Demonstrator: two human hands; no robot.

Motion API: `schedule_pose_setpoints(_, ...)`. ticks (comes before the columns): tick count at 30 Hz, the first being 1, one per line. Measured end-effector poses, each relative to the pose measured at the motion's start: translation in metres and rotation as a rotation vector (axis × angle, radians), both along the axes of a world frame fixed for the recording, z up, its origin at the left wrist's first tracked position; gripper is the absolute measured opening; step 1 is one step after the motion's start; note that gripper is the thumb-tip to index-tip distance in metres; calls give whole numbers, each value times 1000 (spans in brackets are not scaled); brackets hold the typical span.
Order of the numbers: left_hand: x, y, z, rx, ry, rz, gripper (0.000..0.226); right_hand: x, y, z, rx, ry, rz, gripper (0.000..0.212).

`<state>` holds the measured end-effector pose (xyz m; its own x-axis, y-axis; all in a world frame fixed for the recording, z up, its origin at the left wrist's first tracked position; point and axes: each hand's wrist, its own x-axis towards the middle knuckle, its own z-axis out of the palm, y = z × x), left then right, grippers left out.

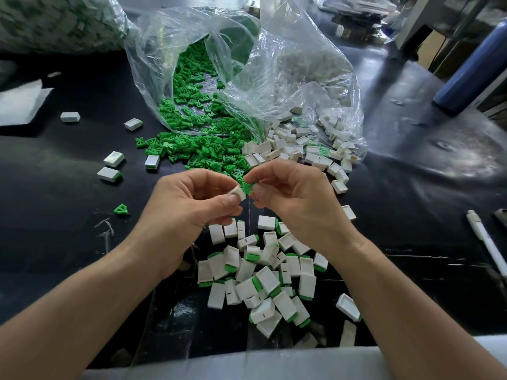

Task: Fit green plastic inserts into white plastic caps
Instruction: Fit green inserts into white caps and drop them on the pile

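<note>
My left hand [192, 201] pinches a small white cap [239, 193] between thumb and fingers. My right hand [293, 193] pinches a green insert [247, 187] right against the cap's open end; how deep it sits I cannot tell. Beyond the hands, loose green inserts [197, 149] spill from a clear plastic bag [208, 78]. Empty white caps [296, 149] lie in a heap to their right. Below my hands sits a pile of caps with green inserts fitted [263, 278].
The work surface is a black table [68, 187]. A few stray caps [113, 159] and one green insert [120, 209] lie at the left. A white pen [485, 242] lies at the right edge, a dark blue bottle [472, 69] stands far right, and another filled bag [55, 20] sits top left.
</note>
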<state>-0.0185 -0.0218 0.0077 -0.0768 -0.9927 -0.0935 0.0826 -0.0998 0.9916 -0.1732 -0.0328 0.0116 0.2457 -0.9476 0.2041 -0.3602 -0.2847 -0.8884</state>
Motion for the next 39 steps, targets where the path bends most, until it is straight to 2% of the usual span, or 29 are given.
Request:
schedule_pose_setpoints(5,0,0,0,5,-36,2,7,1,-1,1,0,10,19,27)
schedule_pose_setpoints(14,-1,1,1,-32,-115,2,8,2,2,-3,-8,59,37,16)
schedule_pose_setpoints(20,-1,1,1,-35,-56,6,9,0,-1,-6,55,20,14,22)
schedule_pose_setpoints(24,-1,1,1,-38,-44,2,9,1,-1,-6,61,53,21,19)
schedule_pose_setpoints(28,0,1,0,-44,-36,4,20,0,-1,-5,85,54,23,16)
schedule_pose_setpoints(39,0,-1,-1,-11,22,-12,20,1,2,-2,92,133,8,23)
